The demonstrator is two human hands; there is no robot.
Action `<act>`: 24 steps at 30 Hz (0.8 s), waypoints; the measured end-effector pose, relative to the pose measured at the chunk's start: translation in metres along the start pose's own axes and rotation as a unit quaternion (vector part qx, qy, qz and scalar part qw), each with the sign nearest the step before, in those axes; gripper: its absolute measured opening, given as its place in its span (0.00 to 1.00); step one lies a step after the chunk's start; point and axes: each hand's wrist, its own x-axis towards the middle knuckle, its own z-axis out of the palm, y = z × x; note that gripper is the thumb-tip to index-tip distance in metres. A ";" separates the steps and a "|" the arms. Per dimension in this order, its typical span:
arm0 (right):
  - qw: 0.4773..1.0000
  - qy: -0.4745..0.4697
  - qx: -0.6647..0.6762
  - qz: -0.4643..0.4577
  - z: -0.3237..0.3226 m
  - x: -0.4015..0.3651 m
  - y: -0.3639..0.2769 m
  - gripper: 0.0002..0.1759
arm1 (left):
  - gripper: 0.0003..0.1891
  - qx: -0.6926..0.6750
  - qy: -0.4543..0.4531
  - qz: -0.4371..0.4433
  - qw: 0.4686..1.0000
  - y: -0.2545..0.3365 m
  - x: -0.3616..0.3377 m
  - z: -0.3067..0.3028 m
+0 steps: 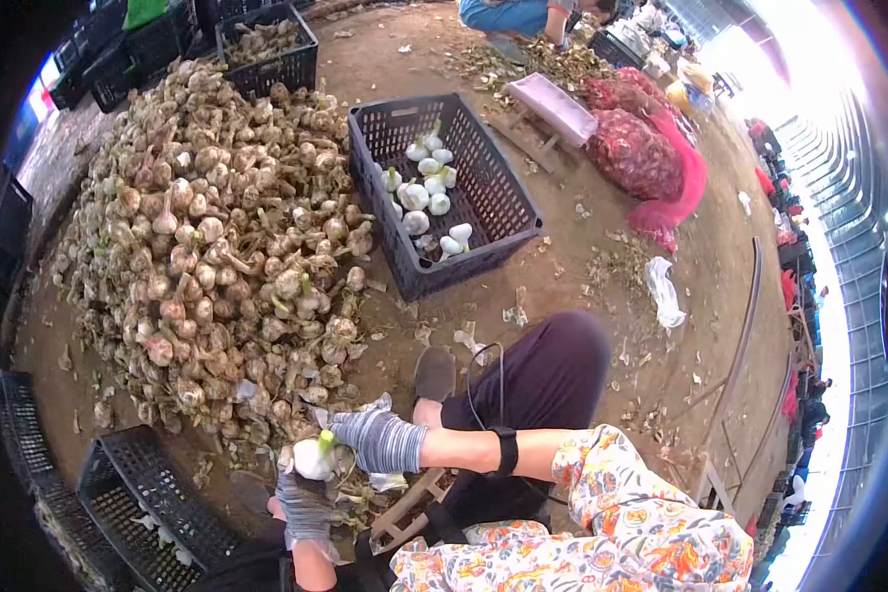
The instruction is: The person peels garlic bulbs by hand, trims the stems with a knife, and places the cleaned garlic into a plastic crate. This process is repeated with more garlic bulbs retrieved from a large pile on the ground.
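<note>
A peeled white garlic bulb [313,460] with a short green stem shows between my two gloved hands at the lower left. My left hand [308,505], in a grey striped glove, is closed round its lower side. From the right reaches my right hand [377,441], in a similar glove, with its fingers closed against the bulb and stem; whether a tool is in it is hidden. Just beyond my hands rises a large heap of unpeeled garlic [207,247]. A dark crate [464,266] beyond my knee holds several clean white bulbs [416,195].
Near my left hand stands another dark crate [148,493] with a few white pieces. Behind the heap is a crate of garlic [311,61]. A pink stool [553,109] and red mesh sack [636,153] lie far right. Another person [508,15] crouches at the top.
</note>
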 end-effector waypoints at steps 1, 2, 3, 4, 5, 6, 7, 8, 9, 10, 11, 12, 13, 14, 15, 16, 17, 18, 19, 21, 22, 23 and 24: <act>1.000 0.002 0.001 -0.001 0.013 0.004 0.009 0.19 | 0.29 0.000 -0.008 -0.016 1.000 0.003 0.001 0.002; 0.995 0.081 0.029 -0.044 0.032 0.008 0.019 0.19 | 0.29 0.002 -0.007 -0.016 1.000 0.005 0.001 0.005; 0.982 0.158 0.058 -0.086 0.043 0.010 0.025 0.20 | 0.29 0.047 0.038 -0.009 0.998 0.006 -0.001 0.008; 0.958 0.066 0.260 0.104 0.014 0.007 -0.002 0.20 | 0.30 0.092 0.084 -0.002 0.992 0.006 -0.002 0.009; 0.957 0.065 0.262 0.104 0.016 0.008 -0.002 0.20 | 0.30 0.093 0.086 -0.002 0.992 0.005 -0.003 0.004; 0.942 0.072 0.303 0.127 0.018 0.009 0.001 0.16 | 0.30 0.146 0.059 0.019 0.987 0.003 -0.004 -0.003; 0.924 0.078 0.343 0.151 0.022 0.010 0.004 0.13 | 0.30 0.198 0.031 0.040 0.979 -0.001 -0.002 -0.008; 0.901 0.110 0.388 0.164 0.030 0.012 0.007 0.10 | 0.30 0.379 0.080 0.248 0.888 -0.014 0.005 -0.006; 0.899 0.111 0.390 0.166 0.033 0.012 0.008 0.10 | 0.30 0.382 0.079 0.245 0.888 -0.013 -0.001 0.010; 0.921 0.110 0.346 0.146 0.035 0.012 0.008 0.11 | 0.28 0.364 0.111 0.178 0.907 -0.006 -0.013 0.029; 0.940 0.107 0.299 0.124 0.036 0.012 0.008 0.11 | 0.27 0.343 0.143 0.111 0.922 -0.002 -0.019 0.039; 0.964 0.074 0.205 0.150 0.024 0.010 0.001 0.12 | 0.24 0.343 0.120 0.210 0.907 -0.014 0.003 0.005; 0.964 0.074 0.207 0.151 0.020 0.008 0.002 0.12 | 0.24 0.345 0.120 0.209 0.907 -0.009 0.015 -0.010; 0.968 0.075 0.196 0.140 0.019 0.005 0.002 0.13 | 0.25 0.371 0.084 0.196 0.904 -0.005 0.023 -0.024; 0.972 0.076 0.184 0.128 0.020 0.005 0.001 0.13 | 0.27 0.395 0.048 0.184 0.898 -0.002 0.026 -0.030; 0.966 0.083 0.221 0.106 0.026 0.006 0.005 0.15 | 0.30 0.154 0.143 0.000 0.978 0.019 0.002 0.034; 0.966 0.081 0.223 0.104 0.027 0.006 0.003 0.15 | 0.30 0.154 0.146 0.002 0.977 0.021 0.005 0.028; 0.963 0.085 0.230 0.109 0.025 0.006 0.001 0.15 | 0.31 0.164 0.132 -0.051 0.976 0.025 0.013 0.016; 0.960 0.089 0.238 0.117 0.025 0.006 -0.001 0.16 | 0.32 0.174 0.117 -0.106 0.972 0.027 0.019 0.006; 0.963 0.076 0.229 0.122 0.027 0.007 0.001 0.16 | 0.34 0.176 0.107 -0.132 0.970 0.023 0.024 -0.007; 0.962 0.057 0.233 0.134 0.021 0.006 0.000 0.17 | 0.32 0.177 0.119 -0.086 0.973 0.014 0.029 -0.016; 0.960 0.038 0.236 0.146 0.015 0.006 0.000 0.19 | 0.31 0.179 0.130 -0.038 0.975 0.005 0.037 -0.027; 0.958 -0.007 0.227 0.177 0.002 0.007 -0.006 0.21 | 0.25 0.437 0.089 0.219 0.868 -0.009 0.045 -0.045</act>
